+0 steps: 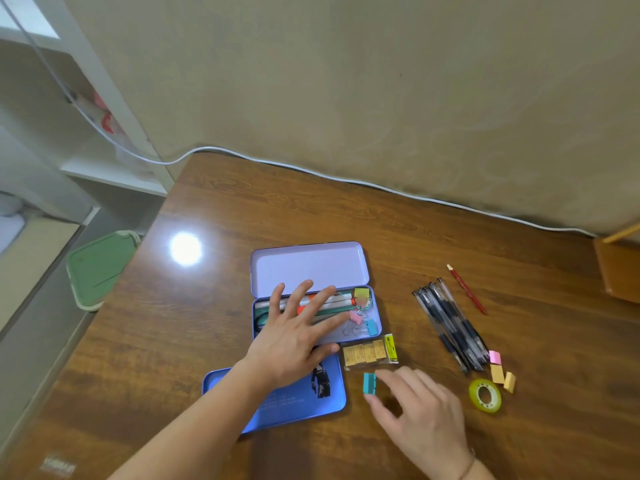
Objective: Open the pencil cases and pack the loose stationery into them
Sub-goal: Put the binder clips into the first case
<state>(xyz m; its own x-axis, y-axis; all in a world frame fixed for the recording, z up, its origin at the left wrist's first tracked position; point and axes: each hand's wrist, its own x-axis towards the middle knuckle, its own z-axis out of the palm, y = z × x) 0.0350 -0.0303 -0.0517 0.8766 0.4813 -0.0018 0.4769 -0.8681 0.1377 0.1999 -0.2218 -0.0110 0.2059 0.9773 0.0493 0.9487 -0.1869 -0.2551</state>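
Observation:
A lilac tin pencil case point(308, 268) lies open in the middle of the table, its tray holding markers, a yellow pad and pink and blue binder clips point(363, 323). My left hand point(298, 334) rests flat on that tray, fingers spread. A closed blue tin case point(322, 400) lies nearer me, partly under my left forearm. My right hand point(419, 410) pinches a teal sticky-tab block point(369, 383) on the table between thumb and forefinger. A packet of yellow labels point(370, 351) lies just beyond it.
To the right lie a bunch of black pens point(450, 327), a red pencil point(467, 289), pink and yellow erasers point(500, 370) and a green tape roll point(485, 395). A white cable point(346, 180) runs along the wall. A green-lidded bin point(100, 268) stands left of the table.

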